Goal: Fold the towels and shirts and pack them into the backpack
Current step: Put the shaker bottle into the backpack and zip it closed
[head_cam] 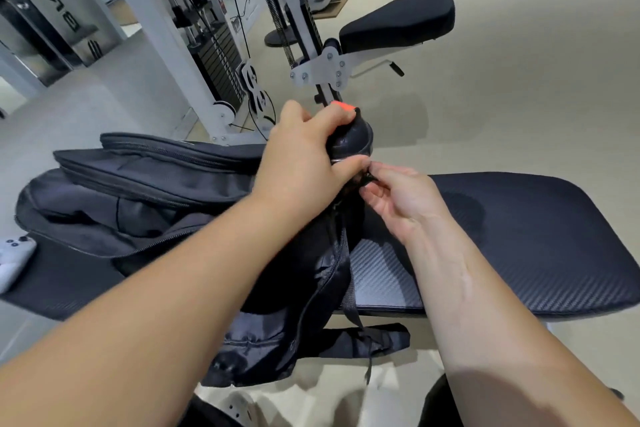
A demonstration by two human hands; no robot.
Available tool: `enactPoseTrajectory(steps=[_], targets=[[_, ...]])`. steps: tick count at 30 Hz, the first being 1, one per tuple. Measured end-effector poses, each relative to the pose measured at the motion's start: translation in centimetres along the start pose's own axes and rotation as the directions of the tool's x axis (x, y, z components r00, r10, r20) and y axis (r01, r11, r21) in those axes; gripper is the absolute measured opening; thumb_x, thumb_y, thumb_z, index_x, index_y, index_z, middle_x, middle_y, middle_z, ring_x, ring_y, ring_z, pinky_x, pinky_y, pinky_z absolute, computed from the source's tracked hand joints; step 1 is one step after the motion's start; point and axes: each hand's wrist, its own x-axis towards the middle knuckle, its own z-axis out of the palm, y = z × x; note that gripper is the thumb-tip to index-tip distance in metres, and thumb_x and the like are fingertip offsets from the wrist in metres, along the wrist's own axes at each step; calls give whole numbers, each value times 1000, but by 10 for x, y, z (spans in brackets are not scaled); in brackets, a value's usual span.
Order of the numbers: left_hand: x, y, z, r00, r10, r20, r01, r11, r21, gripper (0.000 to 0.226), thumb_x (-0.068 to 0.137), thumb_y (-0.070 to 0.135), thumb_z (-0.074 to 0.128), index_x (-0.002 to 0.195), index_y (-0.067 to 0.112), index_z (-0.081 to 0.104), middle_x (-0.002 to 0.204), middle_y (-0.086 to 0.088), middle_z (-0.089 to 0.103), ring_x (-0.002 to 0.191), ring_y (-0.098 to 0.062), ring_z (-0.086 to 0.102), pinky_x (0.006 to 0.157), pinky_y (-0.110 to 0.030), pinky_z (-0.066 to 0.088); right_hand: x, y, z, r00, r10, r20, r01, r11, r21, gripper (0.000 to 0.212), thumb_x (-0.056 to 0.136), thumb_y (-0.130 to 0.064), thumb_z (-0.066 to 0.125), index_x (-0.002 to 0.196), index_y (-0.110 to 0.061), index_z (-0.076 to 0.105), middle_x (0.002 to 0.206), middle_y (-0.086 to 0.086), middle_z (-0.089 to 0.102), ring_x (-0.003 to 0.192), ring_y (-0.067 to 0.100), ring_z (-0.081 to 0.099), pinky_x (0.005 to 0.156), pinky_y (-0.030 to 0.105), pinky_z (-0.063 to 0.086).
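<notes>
Working on the black backpack lying across the counter: the left hand grips its top end, the right hand pinches the zipper pull. Next seems a steady draw along the track.

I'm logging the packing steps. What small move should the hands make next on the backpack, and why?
Probably slide the zipper pull along its track. The right hand pinches it at the top of the backpack, and the left hand grips that end, bracing it. Whether this opens or closes it, I cannot tell.
</notes>
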Motion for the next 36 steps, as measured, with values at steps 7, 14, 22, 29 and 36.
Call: enactPoseTrajectory(steps=[7, 14, 22, 29, 36], targets=[[4, 4, 10, 999, -44, -30, 44, 999, -14, 58, 76, 46, 82, 127, 41, 55, 112, 0, 42, 106, -28, 56, 98, -40, 49, 2, -2, 1, 1000, -10, -6, 10, 1000, 0, 10, 97, 0, 60, 99, -1, 69, 80, 9, 72, 55, 11, 62, 56, 24, 56], [14, -9, -10, 973, 113, 200, -116, 993, 5, 57, 77, 42, 83, 126, 34, 57, 112, 6, 44, 109, -18, 57, 97, -36, 47, 2, -3, -2, 999, -13, -31, 12, 1000, -20, 10, 96, 1, 60, 100, 0, 69, 82, 11, 72, 50, 11, 58, 53, 24, 55], [34, -22, -25, 881, 139, 453, -122, 990, -66, 58, 82, 26, 82, 133, 32, 55, 122, -1, 43, 118, -13, 51, 109, -19, 32, -2, 0, -6, 1000, -23, -17, 23, 1000, 4, 13, 96, 4, 58, 104, 2, 69, 82, 9, 72, 54, 10, 62, 59, 24, 57], [41, -12, -3, 931, 30, 364, -66, 994, 86, 62, 81, 46, 77, 136, 41, 47, 122, -3, 43, 113, -26, 59, 106, -40, 46, -6, 1, -5, 998, -60, -5, 61, 993, 105, 29, 95, 6, 60, 124, 2, 64, 111, 18, 69, 96, 21, 67, 76, 26, 59], [39, -6, 2, 938, 13, 346, -60, 990, 126, 62, 86, 49, 72, 140, 40, 43, 123, -4, 42, 110, -31, 58, 102, -43, 47, -25, 3, -17, 992, -107, 67, 113, 990, -84, 31, 98, -5, 60, 128, -14, 64, 124, 8, 66, 109, 24, 70, 87, 32, 58]])
